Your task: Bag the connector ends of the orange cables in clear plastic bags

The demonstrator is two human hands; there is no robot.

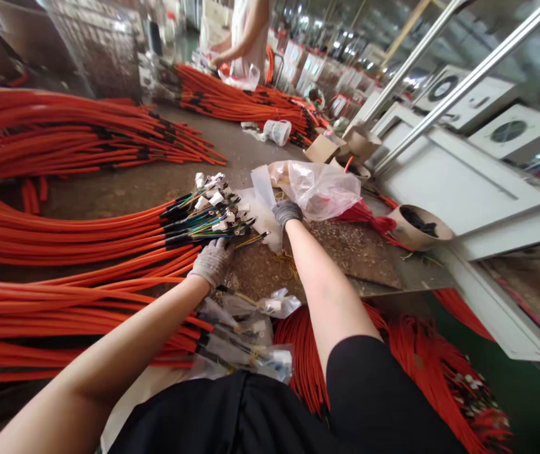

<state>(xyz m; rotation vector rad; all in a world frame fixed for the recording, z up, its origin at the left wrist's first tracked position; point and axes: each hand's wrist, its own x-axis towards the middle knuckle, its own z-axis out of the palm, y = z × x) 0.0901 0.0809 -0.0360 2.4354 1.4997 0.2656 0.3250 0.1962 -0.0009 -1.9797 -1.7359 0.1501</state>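
My left hand [213,261], in a grey knit glove, is closed around the end of an orange cable [182,260]. Yellow-green wires [251,239] stick out past its fingers. Just beyond lies a bundle of orange cables [123,233] with black sleeves, coloured wires and white connectors [216,199]. Further right, my gloved right hand [287,212] has its fingers curled at a clear plastic bag [264,189] in a pile; the fingertips are partly hidden. Nearer my body, several cable ends are covered with clear bags [270,359].
More orange cables [62,132] lie at the left, and others [251,101] in front of a person [246,38] at the back. A tub [420,227] with black pieces, a white cup [277,132] and cardboard boxes [324,149] stand rightward. Red cable coils [298,347] sit below the table edge.
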